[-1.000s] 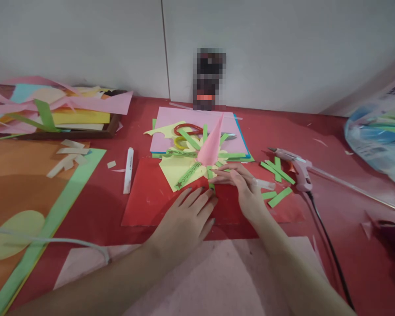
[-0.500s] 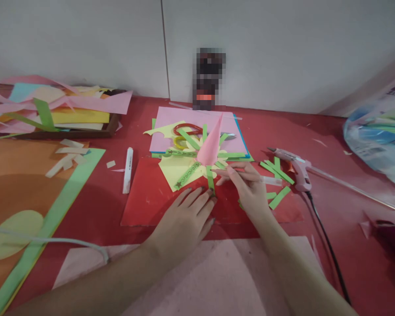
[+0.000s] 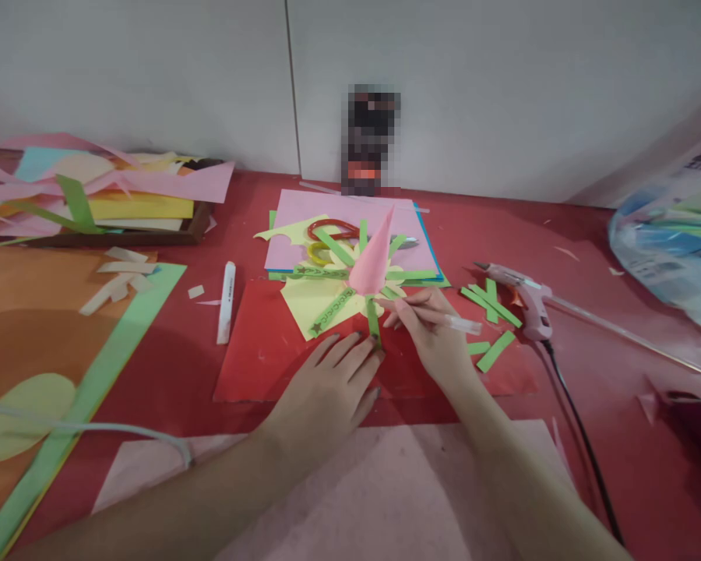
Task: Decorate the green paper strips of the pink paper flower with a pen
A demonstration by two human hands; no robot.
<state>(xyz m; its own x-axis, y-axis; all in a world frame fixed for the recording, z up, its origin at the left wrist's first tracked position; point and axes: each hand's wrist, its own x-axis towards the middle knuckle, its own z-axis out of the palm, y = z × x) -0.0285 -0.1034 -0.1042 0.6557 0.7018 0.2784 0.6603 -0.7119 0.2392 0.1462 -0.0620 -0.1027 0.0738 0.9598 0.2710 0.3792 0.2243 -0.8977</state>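
A pink paper cone stands on a pale yellow scalloped paper base, with green paper strips radiating from it. Two strips on the left carry dark drawn curls and stars. My right hand pinches a slim pen, its tip at the top of the front green strip, close below the cone. My left hand lies flat, fingers spread, on the red board; its fingertips touch the lower end of that strip. Scissors with red and yellow handles lie partly hidden behind the cone.
A pink glue gun with a clear stick lies right, beside loose green strips. A white marker lies left. Further left are a tray of paper scraps and orange sheets. A plastic bag stands far right.
The pen in my right hand has tilted, its rear end dropping and shifting left, and its tip sits by the front strip's top. My left hand stays in place.
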